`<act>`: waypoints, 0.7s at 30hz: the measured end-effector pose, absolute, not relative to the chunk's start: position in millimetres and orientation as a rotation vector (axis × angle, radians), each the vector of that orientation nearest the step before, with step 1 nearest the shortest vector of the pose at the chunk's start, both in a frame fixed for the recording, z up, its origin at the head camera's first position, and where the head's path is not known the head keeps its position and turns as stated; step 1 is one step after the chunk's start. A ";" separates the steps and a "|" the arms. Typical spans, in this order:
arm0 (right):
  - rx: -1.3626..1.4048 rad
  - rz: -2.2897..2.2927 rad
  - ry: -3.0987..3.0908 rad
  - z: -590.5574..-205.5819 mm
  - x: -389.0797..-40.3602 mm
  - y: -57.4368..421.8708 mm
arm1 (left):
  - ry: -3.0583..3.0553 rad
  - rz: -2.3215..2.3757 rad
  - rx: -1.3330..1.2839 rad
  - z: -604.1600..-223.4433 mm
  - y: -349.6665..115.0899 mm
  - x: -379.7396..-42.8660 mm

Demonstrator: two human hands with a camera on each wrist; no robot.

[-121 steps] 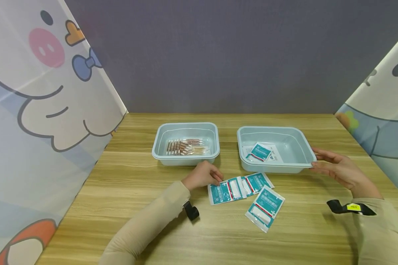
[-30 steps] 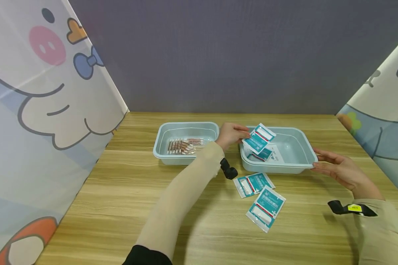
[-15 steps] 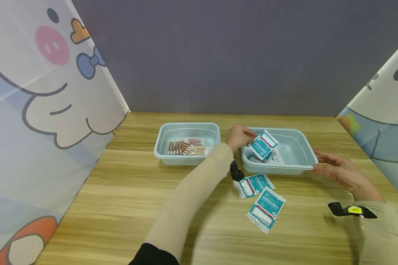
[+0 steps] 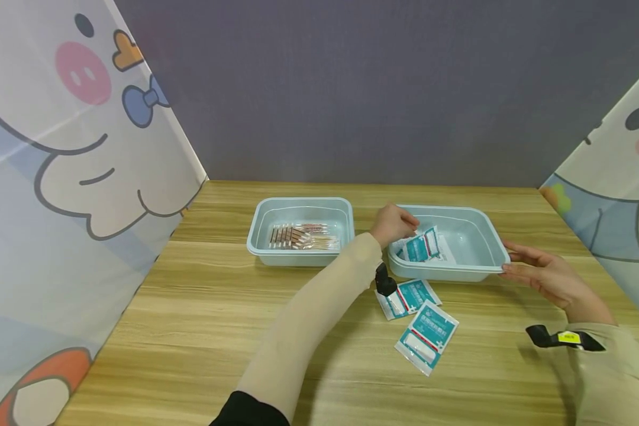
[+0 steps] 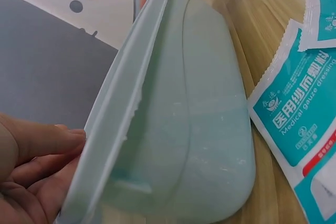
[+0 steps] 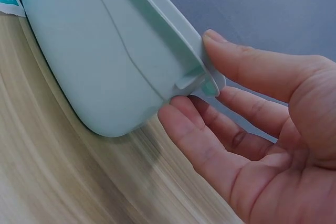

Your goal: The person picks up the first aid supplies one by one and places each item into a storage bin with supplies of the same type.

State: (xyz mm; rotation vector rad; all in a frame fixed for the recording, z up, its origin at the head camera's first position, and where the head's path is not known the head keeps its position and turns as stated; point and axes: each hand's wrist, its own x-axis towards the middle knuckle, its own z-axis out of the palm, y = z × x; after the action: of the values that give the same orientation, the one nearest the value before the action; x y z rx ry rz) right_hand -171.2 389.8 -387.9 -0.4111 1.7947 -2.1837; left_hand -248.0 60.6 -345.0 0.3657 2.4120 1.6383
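My left hand (image 4: 393, 225) hovers over the left end of the right-hand pale blue plastic tray (image 4: 452, 272), fingers loosely bent, holding nothing that shows. Just below its fingertips, a teal and white gauze dressing packet (image 4: 416, 248) is inside the tray, overlapping another packet and a white printed sheet. In the left wrist view the tray wall (image 5: 210, 129) hides part of that hand. My right hand (image 4: 554, 275) grips the tray's right end; in the right wrist view its thumb (image 6: 247, 64) lies on the rim and its fingers are underneath.
Two more gauze dressing packets lie on the wooden table (image 4: 191, 331) in front of the tray: one tilted packet (image 4: 431, 331) and another packet (image 4: 418, 293) behind it. A second pale blue tray (image 4: 298, 259) at left holds several wrapped cotton swabs (image 4: 293, 236).
The left hand picked up a packet from the table, carried it over the right-hand tray and let it go there. The right hand has stayed at the tray's end.
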 end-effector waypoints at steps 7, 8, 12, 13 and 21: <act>-0.410 -2.204 1.760 -388.6 -171.9 389.9 | 2.345 1.725 0.344 -346.1 58.5 -249.6; -0.411 -2.206 1.758 -388.4 -171.9 390.0 | 2.322 1.748 0.342 -346.1 58.3 -249.9; -0.420 -2.211 1.757 -388.0 -171.9 389.9 | 2.235 1.834 0.329 -346.0 57.9 -250.4; -0.422 -2.211 1.758 -387.9 -171.8 389.9 | 2.212 1.852 0.324 -345.8 57.5 -250.0; -0.460 -2.197 1.749 -388.9 -171.9 390.9 | 2.085 1.949 0.358 -345.4 48.3 -244.6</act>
State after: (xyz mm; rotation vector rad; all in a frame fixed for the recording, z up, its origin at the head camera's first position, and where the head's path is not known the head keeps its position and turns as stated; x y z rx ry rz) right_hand -171.9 390.9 -388.9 -0.4603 1.7492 -2.1972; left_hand -244.6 48.3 -345.4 0.3578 2.0855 1.9485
